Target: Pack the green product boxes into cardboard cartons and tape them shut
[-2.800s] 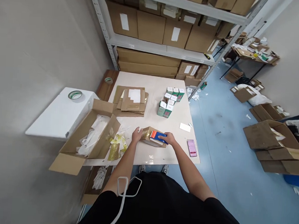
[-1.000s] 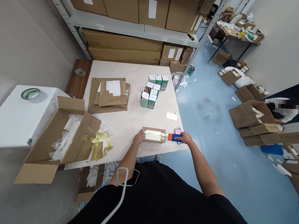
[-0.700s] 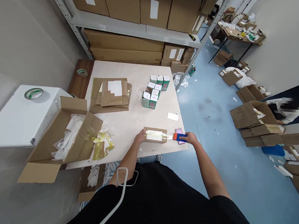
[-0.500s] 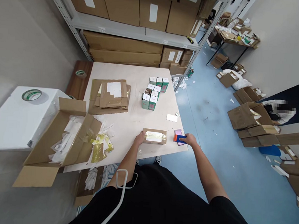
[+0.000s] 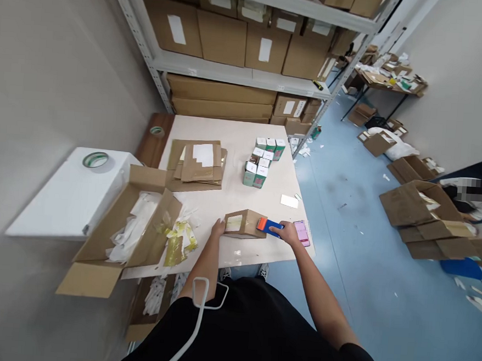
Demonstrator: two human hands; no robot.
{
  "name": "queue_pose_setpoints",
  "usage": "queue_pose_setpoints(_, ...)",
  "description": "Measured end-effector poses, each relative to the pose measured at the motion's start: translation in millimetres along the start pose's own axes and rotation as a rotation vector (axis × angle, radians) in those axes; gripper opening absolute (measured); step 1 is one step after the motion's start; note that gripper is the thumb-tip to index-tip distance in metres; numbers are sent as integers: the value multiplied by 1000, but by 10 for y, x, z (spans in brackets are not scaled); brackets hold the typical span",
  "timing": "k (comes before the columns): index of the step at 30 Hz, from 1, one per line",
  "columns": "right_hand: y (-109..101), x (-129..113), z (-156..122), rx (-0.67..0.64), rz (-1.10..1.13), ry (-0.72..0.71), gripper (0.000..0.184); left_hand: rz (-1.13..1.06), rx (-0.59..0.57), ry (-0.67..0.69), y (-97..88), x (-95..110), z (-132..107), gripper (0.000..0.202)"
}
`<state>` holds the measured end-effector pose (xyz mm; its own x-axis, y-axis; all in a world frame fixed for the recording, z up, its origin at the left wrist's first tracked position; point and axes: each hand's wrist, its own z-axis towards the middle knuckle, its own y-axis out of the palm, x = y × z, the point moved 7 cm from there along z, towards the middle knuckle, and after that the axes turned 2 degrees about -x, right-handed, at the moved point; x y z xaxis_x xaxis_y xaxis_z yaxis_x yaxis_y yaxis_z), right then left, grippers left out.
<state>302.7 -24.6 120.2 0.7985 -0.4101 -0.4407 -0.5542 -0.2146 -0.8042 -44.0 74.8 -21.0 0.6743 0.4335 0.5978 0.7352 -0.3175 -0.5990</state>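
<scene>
A small taped cardboard box (image 5: pixel 255 221) with a white label lies near the table's front edge, turned at an angle. My left hand (image 5: pixel 218 227) is closed on its left end. In my right hand (image 5: pixel 288 233) is a blue scraper-like tool (image 5: pixel 274 225) with an orange head. The orange head is at the box's right end; whether it touches the cardboard I cannot tell. A phone with a pink-purple screen (image 5: pixel 302 233) lies just right of my right hand. A white card (image 5: pixel 289 201) is farther back on the table.
Several green-and-white small boxes (image 5: pixel 261 171) stand at the back right of the table (image 5: pixel 235 147). Flattened cardboard (image 5: pixel 200 169) lies back left. An open carton (image 5: pixel 127 222) and yellow tape scraps (image 5: pixel 175 250) sit at left. Shelving (image 5: pixel 232 75) stands behind; a person (image 5: pixel 473 197) is far right.
My right hand has brought the blue tool leftward from beside the phone to the box's right end. The box has turned under my left hand. The camera view has shifted.
</scene>
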Motion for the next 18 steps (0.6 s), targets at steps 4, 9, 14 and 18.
queue_pose_setpoints(4,187,-610,38,-32,-44,-61,46,-78,85,-36,-368,-23,31,58)
queue_pose_setpoints(9,322,-1089,116,-85,-88,-66,45,-238,-24,194,-471,282,-71,53)
queue_pose_setpoints(14,412,-1322,215,-104,-125,-66,46,-195,-41,149,-432,326,-109,67)
queue_pose_setpoints(18,370,-1276,303,-173,-102,-96,51,-219,-50,123,-374,308,-75,62)
